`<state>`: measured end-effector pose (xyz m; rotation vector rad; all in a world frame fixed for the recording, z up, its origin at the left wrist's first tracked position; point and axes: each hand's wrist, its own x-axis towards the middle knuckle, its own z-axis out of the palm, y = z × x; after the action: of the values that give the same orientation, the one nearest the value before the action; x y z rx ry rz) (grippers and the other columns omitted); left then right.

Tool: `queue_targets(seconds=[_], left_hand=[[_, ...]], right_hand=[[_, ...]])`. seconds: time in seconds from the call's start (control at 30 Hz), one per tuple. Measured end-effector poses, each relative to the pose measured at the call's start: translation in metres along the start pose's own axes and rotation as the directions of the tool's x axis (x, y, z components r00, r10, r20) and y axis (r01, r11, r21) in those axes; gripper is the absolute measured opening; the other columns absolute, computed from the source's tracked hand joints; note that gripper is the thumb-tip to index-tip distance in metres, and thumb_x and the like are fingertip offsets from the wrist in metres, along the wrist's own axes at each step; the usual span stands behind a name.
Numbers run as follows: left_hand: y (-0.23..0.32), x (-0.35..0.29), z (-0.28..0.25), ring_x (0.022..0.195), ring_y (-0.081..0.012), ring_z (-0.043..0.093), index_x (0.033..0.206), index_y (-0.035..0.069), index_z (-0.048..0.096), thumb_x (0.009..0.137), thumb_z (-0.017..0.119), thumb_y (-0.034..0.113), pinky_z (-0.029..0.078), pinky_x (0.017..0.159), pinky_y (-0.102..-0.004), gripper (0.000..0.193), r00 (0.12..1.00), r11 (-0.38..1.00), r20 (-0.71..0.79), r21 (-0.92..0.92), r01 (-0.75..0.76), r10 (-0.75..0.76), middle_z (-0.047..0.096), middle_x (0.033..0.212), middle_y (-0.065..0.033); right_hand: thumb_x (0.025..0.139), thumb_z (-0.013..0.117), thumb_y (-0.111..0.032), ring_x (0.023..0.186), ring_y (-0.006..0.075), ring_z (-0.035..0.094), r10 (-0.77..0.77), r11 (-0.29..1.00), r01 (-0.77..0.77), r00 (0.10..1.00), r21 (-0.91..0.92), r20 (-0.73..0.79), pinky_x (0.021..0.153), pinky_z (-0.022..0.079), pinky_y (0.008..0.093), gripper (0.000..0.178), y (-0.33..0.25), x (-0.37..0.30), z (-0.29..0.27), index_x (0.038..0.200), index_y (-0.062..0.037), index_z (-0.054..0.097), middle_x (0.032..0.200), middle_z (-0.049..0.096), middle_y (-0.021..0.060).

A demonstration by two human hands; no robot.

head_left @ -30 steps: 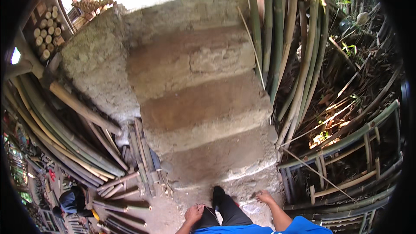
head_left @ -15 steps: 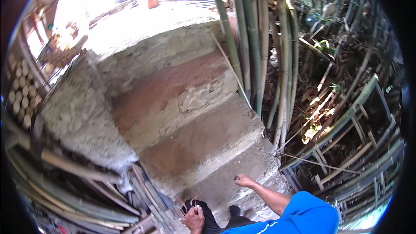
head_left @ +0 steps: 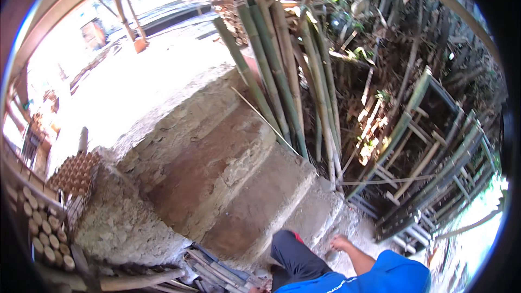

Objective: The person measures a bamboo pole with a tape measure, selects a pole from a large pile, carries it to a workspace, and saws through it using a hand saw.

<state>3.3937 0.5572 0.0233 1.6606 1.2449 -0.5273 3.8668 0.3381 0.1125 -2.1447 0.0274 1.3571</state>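
Note:
My right hand [head_left: 341, 243] hangs over the lower concrete steps [head_left: 260, 201], to the right of my raised knee. Its fingers look curled; whatever they hold, if anything, is too small to make out. Only a sliver of my left hand [head_left: 261, 288] shows at the lower edge, beside my dark trousers [head_left: 298, 255], with its fingers hidden. Close by that hand lie several split bamboo strips [head_left: 217, 270].
Tall bamboo poles [head_left: 277, 76] lean right of the steps. Bamboo frames [head_left: 418, 146] stand farther right, with a thin pole [head_left: 388, 181] jutting across. A rough stone wall [head_left: 125, 217] borders the left, near stacked cut bamboo [head_left: 49, 233].
My view has swung left and up the steps. One knee has risen into sight. The left hand, earlier visible closed around something thin, has dropped mostly out of the picture.

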Motion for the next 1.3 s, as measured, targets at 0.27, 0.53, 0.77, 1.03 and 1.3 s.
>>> queue_targets(seconds=[0.27,0.53,0.77,1.03,1.3], left_hand=[[0.05,0.039,-0.171,0.051,-0.0162,0.059,0.082,-0.009,0.064,0.078,0.066,0.009,0.05,0.043,-0.0296,0.019,0.986,0.656,-0.124,-0.755,-0.022,-0.109,0.061,0.067,-0.0107],[0.358,-0.002,-0.35,0.074,-0.0134,0.065,0.105,-0.005,0.067,0.097,0.053,0.011,0.053,0.069,-0.0269,0.022,0.928,0.762,-0.044,-0.558,-0.329,0.369,0.072,0.09,-0.012],[0.553,-0.068,-0.442,0.087,-0.0154,0.068,0.11,-0.005,0.065,0.094,0.062,0.016,0.053,0.08,-0.0283,0.026,0.809,0.728,0.17,-0.565,-0.388,0.563,0.07,0.095,-0.0078],[0.58,-0.055,-0.609,0.069,-0.0118,0.063,0.096,-0.002,0.066,0.087,0.07,0.013,0.056,0.061,-0.0271,0.018,0.876,0.424,-0.44,-0.767,-0.482,0.198,0.066,0.082,-0.0072],[0.596,0.014,-0.68,0.092,-0.0137,0.062,0.121,-0.003,0.056,0.09,0.067,0.011,0.05,0.081,-0.0271,0.036,0.915,0.45,-0.321,-0.799,-0.4,0.243,0.065,0.101,-0.0076]], right_hand=[[0.084,0.062,-0.014,0.053,0.0168,0.063,0.219,0.975,-0.215,0.972,0.048,-0.082,0.042,0.045,0.0332,0.01,-0.06,-0.04,0.031,0.08,-0.0058,0.065,0.068,0.065,0.0084],[0.087,0.067,-0.031,0.097,0.027,0.067,-0.386,0.908,0.35,0.913,-0.23,-0.131,0.081,0.052,0.0336,0.043,-0.203,0.004,0.097,0.118,-0.0023,0.062,0.104,0.069,0.0118],[0.102,0.043,-0.046,0.119,0.0168,0.052,-0.627,0.754,0.179,0.482,0.632,0.612,0.095,0.043,0.0302,0.058,-0.577,-0.138,0.048,0.145,-0.0075,0.04,0.129,0.056,0.0076],[0.095,0.063,-0.029,0.079,0.007,0.058,-0.355,0.92,0.335,0.492,0.203,0.795,0.073,0.048,0.0246,0.031,-0.669,-0.153,0.046,0.114,-0.0044,0.065,0.091,0.062,-0.0027],[0.095,0.061,-0.02,0.057,0.0035,0.051,-0.521,0.809,0.338,0.791,0.48,0.321,0.054,0.042,0.0226,0.015,-0.836,-0.148,0.046,0.09,-0.0062,0.065,0.067,0.055,-0.003]])
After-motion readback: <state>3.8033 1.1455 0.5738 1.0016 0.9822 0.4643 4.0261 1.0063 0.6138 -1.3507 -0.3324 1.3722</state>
